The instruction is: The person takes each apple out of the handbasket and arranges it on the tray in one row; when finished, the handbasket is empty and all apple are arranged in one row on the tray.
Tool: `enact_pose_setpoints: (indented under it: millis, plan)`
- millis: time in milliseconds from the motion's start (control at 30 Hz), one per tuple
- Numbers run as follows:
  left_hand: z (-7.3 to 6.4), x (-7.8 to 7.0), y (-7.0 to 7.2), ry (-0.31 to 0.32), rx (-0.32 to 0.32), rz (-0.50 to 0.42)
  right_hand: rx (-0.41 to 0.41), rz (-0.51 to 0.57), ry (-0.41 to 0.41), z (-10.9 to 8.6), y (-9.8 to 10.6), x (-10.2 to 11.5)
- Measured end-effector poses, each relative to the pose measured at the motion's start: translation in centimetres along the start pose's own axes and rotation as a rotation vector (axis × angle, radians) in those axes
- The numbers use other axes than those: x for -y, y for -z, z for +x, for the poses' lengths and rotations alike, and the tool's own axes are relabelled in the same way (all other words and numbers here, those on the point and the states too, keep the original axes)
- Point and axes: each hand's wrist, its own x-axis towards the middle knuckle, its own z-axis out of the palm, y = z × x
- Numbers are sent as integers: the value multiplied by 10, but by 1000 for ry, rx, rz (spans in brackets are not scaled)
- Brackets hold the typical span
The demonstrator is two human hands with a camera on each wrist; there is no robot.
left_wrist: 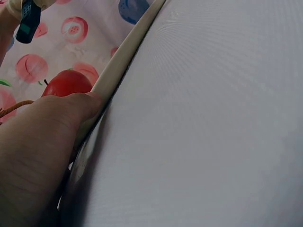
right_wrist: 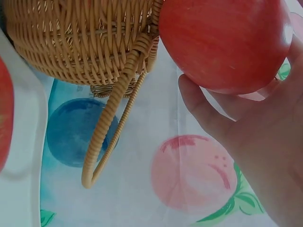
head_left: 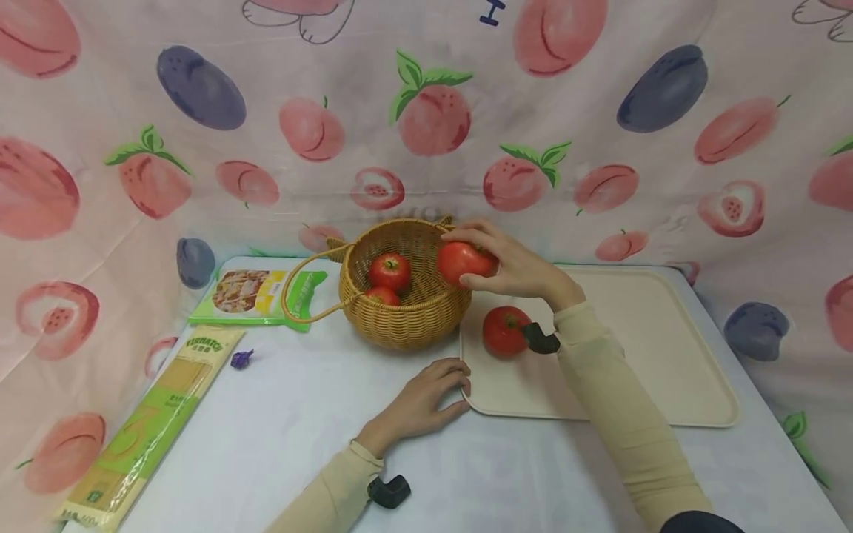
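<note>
At two o'clock on round tan wicker basket [head_left: 401,323], right hand [head_left: 517,265] grips round red tomato [head_left: 461,262], droppable if fumbled; left hand [head_left: 424,400] relaxed.

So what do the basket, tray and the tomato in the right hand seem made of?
Basket: woven strands, satin tan; rattan or plastic imitation. Tray: smooth, cream with a raised rim; probably plastic. Tomato in the right hand: glossy red skin with highlights; real or imitation, I can't tell.

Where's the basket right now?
In the head view, the basket sits near the middle, just left of the tray, with the green packet to its left and the right hand holding a tomato at its rim.
</note>
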Motion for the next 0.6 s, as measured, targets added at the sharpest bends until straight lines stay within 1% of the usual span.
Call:
enact_pose_setpoints:
  millis: [133, 300, 600]
  plan:
    - [0, 0, 0, 12, 10, -11, -6, 10, -14, -8, 0, -1]
    - [-1, 1, -1, 9, 13, -3, -19, 17, -40, -18, -1, -5]
    - [-1, 1, 0, 11, 17, 7, -39, 65, -117, -44, 5, -14]
